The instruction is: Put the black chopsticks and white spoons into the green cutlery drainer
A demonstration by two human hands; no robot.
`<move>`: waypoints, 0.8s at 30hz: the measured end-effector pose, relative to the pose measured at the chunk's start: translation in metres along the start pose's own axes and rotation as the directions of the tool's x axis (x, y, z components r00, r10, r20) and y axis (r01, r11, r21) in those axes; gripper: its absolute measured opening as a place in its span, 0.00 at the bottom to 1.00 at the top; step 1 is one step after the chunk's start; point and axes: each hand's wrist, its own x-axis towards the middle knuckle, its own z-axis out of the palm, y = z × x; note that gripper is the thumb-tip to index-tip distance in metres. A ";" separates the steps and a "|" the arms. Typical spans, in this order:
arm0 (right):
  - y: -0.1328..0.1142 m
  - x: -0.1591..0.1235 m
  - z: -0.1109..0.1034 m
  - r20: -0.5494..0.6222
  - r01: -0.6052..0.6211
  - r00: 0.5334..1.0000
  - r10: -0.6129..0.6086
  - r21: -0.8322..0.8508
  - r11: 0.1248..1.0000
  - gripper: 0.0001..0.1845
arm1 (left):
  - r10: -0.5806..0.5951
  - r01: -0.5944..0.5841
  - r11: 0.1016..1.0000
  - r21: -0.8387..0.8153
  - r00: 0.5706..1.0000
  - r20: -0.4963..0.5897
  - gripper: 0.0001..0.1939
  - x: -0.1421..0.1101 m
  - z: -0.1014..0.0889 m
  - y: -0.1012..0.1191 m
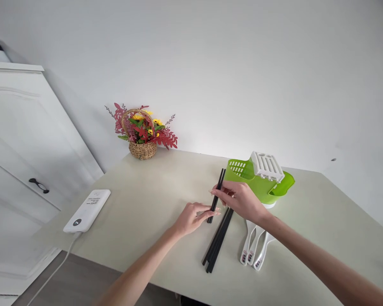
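Observation:
A pair of black chopsticks [215,201] is held tilted above the table by both of my hands. My left hand [194,216] pinches it near the lower end, while my right hand [238,196] grips it higher up. Below lies a bundle of more black chopsticks [217,244] on the table. Just behind my right hand stands a green utensil holder [261,189] with a white slotted rack [268,165] on top. Several white-handled utensils [251,246] lie under my right forearm; their far ends are hidden.
A wicker basket of artificial flowers [142,150] stands at the back left of the table [166,182]. Near the left edge lies a white power bank [88,210] with a cable [59,267] hanging down. A white cabinet [19,140] stands at the left, and a wall runs behind.

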 end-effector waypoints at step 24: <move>-0.031 -0.014 -0.037 -0.082 0.037 0.996 -0.040 -0.043 0.998 0.19 | -0.013 0.021 0.985 -0.173 0.999 0.046 0.21 -0.001 0.007 -0.009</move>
